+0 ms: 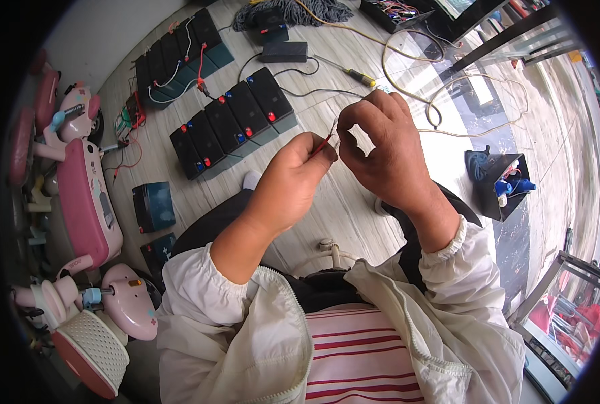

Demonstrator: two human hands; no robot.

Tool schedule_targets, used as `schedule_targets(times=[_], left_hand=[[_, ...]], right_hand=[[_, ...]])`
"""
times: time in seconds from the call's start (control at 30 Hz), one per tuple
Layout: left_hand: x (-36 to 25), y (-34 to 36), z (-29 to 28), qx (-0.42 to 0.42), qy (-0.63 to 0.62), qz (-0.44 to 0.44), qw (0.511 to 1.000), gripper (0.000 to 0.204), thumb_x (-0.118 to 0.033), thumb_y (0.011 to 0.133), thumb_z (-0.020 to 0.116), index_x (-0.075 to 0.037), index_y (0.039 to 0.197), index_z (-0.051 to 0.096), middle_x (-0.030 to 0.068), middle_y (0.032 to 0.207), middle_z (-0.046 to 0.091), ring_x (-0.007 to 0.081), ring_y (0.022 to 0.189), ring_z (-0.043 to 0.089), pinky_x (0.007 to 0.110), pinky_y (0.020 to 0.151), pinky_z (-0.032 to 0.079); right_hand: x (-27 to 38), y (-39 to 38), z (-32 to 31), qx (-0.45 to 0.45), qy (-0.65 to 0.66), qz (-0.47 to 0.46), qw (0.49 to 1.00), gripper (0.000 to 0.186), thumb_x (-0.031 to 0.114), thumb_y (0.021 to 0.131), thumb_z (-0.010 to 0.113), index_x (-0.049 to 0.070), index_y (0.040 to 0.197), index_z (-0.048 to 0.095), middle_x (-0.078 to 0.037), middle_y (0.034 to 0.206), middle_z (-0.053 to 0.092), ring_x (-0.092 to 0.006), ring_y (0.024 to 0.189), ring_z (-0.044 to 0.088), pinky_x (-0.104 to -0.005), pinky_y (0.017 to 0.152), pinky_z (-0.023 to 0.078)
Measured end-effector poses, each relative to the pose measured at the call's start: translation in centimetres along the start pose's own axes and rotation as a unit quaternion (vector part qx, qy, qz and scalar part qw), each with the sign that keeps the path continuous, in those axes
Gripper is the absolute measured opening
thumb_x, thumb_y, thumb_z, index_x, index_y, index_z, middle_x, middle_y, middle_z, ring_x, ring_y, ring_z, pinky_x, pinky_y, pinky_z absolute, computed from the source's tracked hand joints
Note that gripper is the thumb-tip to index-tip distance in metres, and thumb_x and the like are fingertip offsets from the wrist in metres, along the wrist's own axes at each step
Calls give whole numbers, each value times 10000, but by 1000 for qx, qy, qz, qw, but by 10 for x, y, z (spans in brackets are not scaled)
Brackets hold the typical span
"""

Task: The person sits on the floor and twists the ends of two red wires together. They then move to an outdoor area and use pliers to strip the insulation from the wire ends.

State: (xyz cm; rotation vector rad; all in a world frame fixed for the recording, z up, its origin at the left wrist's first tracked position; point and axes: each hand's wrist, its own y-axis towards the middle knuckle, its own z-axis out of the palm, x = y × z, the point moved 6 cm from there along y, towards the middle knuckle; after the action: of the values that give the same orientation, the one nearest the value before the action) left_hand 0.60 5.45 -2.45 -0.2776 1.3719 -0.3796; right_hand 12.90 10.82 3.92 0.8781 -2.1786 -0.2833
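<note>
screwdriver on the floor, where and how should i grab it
Probably by its thick yellow-and-black handle, from above with the right hand: it lies flat, the handle end pointing toward that hand, while the thin shaft points away and offers less to grip.

A pale wall [104,34] rises at the upper left; grey-streaked floor [364,232] fills the middle, dark tiling [514,256] borders it at right, and bright light [451,151] glares beside that.
</note>
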Motion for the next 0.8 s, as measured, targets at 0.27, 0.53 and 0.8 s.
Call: schedule_targets(times=[0.27, 0.53, 0.8], left_hand=[[10, -2, -9, -39, -39, -24, 998, 150, -186, 969, 521, -67, 883, 554, -34, 719, 469, 40, 611, 363, 226, 558, 353], [-2, 5, -21, -79, -163, -28, 983, 146, -205, 986, 487, -72, 937, 520, 31, 885, 616, 16, 502, 316, 197, 429, 303], [-2, 0, -7, -17, -186, -50, 981, 135, -192, 978, 494, -67, 928, 507, 21, 830, 580, 26, 526, 349, 203, 437, 315]], right_hand=[[-43, 11, -64, -280, -95, 32, 955, 144, -17, 720, 681, 70, 814, 615, -67, 762, 564, -226, 706, 538, -335, 641, 450], [-4, 2, -6, 72, 67, -26, 995, 213, -26, 705, 692, 93, 878, 653, -40, 747, 530, -206, 738, 513, -316, 672, 428], [-1, 0, 11, -20, 26, -28, 999, 183, 2, 705, 705, 121, 820, 627, -18, 688, 536, -230, 654, 507, -338, 589, 386]])
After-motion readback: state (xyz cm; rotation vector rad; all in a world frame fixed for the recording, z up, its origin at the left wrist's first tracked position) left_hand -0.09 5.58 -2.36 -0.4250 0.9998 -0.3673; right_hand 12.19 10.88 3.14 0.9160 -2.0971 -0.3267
